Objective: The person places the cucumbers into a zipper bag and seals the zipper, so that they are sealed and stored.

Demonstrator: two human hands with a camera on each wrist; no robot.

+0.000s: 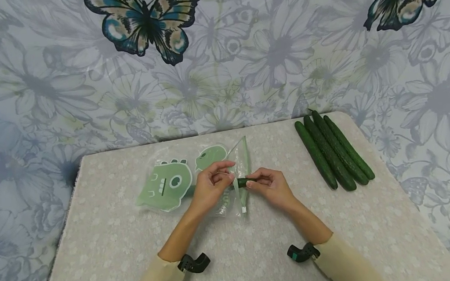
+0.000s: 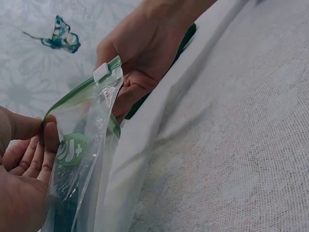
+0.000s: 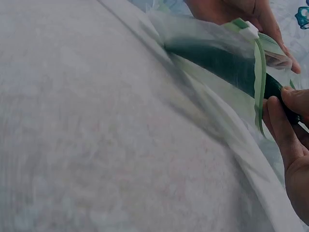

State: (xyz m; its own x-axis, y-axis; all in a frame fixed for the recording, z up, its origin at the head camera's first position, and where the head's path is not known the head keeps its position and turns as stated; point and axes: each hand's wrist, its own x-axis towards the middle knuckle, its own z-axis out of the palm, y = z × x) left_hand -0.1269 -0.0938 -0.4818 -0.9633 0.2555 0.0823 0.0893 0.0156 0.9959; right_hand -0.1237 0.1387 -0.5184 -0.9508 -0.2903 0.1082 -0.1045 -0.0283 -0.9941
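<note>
A clear zip bag printed with green dinosaur shapes lies on the table, its green-edged mouth facing right and spread apart. My left hand pinches the rim of the mouth between thumb and fingers, as the left wrist view also shows. A dark green cucumber lies mostly inside the bag, and its end sticks out through the mouth. With thumb and fingers my right hand grips that protruding end. The white zip slider sits at the near end of the zip.
Several more cucumbers lie side by side at the table's right, near the back edge. A pale patterned cloth covers the table. Behind it hangs a backdrop with flowers and butterflies.
</note>
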